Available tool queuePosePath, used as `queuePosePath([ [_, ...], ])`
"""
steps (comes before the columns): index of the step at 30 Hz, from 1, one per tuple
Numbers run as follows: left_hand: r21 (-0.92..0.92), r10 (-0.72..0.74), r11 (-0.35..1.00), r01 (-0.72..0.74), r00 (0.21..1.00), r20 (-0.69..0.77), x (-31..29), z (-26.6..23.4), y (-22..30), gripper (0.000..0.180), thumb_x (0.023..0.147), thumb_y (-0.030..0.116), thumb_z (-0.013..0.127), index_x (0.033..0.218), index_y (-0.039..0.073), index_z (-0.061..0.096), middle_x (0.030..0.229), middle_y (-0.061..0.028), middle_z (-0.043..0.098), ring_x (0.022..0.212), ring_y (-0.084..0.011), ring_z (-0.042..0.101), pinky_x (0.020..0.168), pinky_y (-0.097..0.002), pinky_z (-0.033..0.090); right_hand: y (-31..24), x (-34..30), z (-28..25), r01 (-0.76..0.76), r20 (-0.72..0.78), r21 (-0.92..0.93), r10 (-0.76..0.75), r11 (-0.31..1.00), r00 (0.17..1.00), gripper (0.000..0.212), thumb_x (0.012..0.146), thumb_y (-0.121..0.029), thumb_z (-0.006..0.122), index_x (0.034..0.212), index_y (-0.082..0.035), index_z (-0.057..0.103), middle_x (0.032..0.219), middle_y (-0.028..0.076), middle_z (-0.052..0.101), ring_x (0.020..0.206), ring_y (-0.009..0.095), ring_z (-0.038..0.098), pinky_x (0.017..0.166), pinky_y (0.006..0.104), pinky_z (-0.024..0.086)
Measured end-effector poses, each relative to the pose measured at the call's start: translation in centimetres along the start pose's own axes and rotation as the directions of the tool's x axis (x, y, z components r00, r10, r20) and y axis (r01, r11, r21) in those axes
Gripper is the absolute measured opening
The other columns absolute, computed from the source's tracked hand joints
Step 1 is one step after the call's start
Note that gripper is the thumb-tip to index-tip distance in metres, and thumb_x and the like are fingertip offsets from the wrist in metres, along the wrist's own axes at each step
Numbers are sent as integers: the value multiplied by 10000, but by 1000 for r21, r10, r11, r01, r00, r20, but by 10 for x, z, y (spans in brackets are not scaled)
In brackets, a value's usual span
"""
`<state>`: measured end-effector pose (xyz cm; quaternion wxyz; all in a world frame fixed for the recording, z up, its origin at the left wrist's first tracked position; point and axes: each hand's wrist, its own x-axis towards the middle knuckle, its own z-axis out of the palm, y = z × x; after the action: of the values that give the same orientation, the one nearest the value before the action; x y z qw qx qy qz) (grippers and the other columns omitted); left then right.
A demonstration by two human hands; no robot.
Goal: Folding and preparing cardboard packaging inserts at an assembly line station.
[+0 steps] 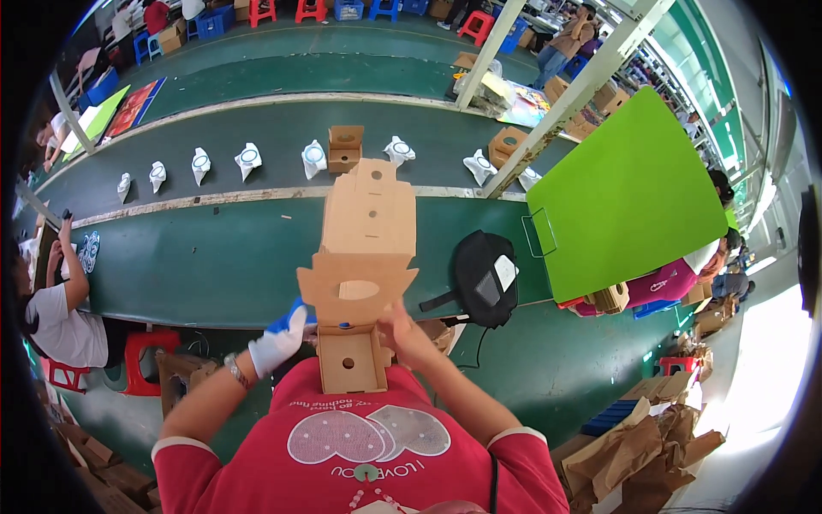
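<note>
A small brown cardboard box (347,377) is held against my front, its tray facing up with a round hole in the base. Its lid panel (325,287) stands raised behind the tray, with side flaps spread and an oval in the middle. My left hand (282,339), in a white and blue glove, grips the left side of the box. On the right side my bare right hand (404,336) has its fingers closed at the corner where lid and tray meet. Just beyond the lid, flat cardboard (370,218) with small round holes lies on the green table.
White-wrapped items (248,157) sit in a row along the belt (282,133), beside an open carton (346,146). A black bag (484,278) lies right of the cardboard, near a large green board (629,197). A seated person (68,321) works at the left.
</note>
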<state>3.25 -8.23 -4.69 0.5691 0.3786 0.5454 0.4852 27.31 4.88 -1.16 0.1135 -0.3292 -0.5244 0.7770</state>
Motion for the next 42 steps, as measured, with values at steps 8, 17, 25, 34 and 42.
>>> queuePosePath([
  [8,492,-352,863,112,832,428,40,9,99,627,889,529,651,1324,81,592,1185,-106,660,1043,-164,631,832,-299,543,-48,38,-16,-12,308,-456,170,890,936,569,848,-406,725,1228,2,613,1146,101,653,1040,169,597,891,310,472],
  [17,837,-336,541,-81,892,303,62,25,112,622,838,537,672,1273,93,636,1046,-167,716,915,-295,694,835,-354,538,-54,49,-15,387,436,-742,-45,548,899,565,780,-393,740,1152,27,672,903,237,686,804,318,660,765,348,511],
  [25,-103,157,980,-172,978,-136,68,-35,-5,799,871,221,743,1506,36,295,1479,-130,433,1340,-232,451,1055,-375,434,-3,81,-57,85,-338,-716,-450,693,826,374,811,-328,728,980,3,680,787,180,609,749,335,588,708,433,482],
  [34,345,246,917,-198,964,-100,82,53,20,1224,579,574,880,1481,-2,286,1438,-209,419,1276,-386,458,1079,-452,362,6,83,-14,-83,-478,-812,-578,577,661,366,807,-274,747,1030,12,700,970,129,601,957,318,595,792,415,495],
  [42,667,589,514,-539,787,182,99,61,66,1269,542,497,939,1494,18,250,1498,-174,353,1365,-332,399,1118,-422,348,13,70,-22,-25,-445,-815,-599,579,666,274,750,-188,779,927,6,701,891,134,611,829,334,632,709,422,508],
])
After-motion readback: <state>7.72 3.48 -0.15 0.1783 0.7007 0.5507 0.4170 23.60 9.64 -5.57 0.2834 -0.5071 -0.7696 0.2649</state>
